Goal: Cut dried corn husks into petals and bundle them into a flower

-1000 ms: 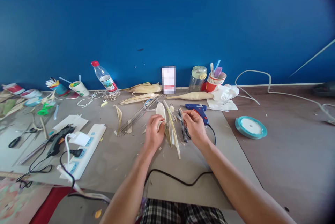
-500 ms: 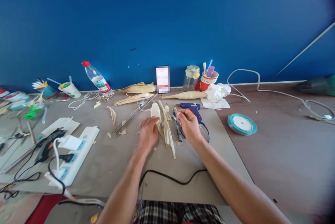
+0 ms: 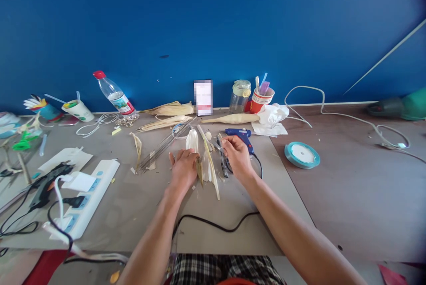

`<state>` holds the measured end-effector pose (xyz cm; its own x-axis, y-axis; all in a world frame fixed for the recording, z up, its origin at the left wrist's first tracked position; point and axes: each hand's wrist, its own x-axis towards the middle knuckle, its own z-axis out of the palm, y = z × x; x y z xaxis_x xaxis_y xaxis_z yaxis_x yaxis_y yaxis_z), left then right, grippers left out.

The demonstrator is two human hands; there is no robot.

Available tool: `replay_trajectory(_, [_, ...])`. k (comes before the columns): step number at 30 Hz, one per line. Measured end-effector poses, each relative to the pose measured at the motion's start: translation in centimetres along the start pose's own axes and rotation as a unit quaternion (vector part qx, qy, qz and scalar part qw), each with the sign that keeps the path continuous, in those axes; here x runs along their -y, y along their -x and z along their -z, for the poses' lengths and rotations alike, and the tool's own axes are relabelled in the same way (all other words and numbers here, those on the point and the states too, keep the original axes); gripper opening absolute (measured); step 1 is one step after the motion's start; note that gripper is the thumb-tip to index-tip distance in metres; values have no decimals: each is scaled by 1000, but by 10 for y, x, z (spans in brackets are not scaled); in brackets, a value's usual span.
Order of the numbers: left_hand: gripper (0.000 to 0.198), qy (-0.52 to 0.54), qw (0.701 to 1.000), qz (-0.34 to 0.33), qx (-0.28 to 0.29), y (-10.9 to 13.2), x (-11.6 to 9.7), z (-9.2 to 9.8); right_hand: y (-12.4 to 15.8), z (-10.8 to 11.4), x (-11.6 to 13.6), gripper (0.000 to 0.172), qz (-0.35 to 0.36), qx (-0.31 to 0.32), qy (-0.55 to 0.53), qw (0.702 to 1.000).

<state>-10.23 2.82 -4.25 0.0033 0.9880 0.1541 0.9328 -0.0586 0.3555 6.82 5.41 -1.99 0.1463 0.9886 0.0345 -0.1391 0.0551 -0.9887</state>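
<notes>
Low over the table, my left hand (image 3: 185, 166) touches a pale dried husk leaf (image 3: 192, 139), with a darker leaf tip showing below its fingertips; whether it grips the leaf is hidden. My right hand (image 3: 235, 152) is closed in a pinch at the thumb and fingertips, on something small and thin that I cannot make out. Between the hands lie long split husk strips (image 3: 210, 160). A dark slim tool (image 3: 222, 163) rests just left of my right hand, and a blue glue gun (image 3: 240, 134) lies behind it.
Thin metal wires (image 3: 163, 148) lie left of the husks. A white power strip (image 3: 96, 196) and a dark glue gun (image 3: 49, 186) are at left. At the back stand a tilted bottle (image 3: 116, 96), a jar (image 3: 239, 97) and red cups (image 3: 261, 100). A ribbon roll (image 3: 302, 155) lies right.
The view has shifted slightly. My left hand has moved down the leaf, its thumb now spread out to the left, and a darker leaf tip shows beside it. My right hand keeps its pinch.
</notes>
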Motion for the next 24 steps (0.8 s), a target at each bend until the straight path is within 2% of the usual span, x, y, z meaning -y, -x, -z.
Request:
replay_trajectory(7, [35,6,1000,0,2,1,-1,1,2,-2,4,16,-5,-1,20,1000])
replay_trajectory(16, [34,20,999,-29,-42,1,4,-6,3,-2,2,17,-11,5,22,1000])
replay_trajectory(24, [33,31,998,-29,-37,2,2,-3,3,-2,1,17,-10,5,22,1000])
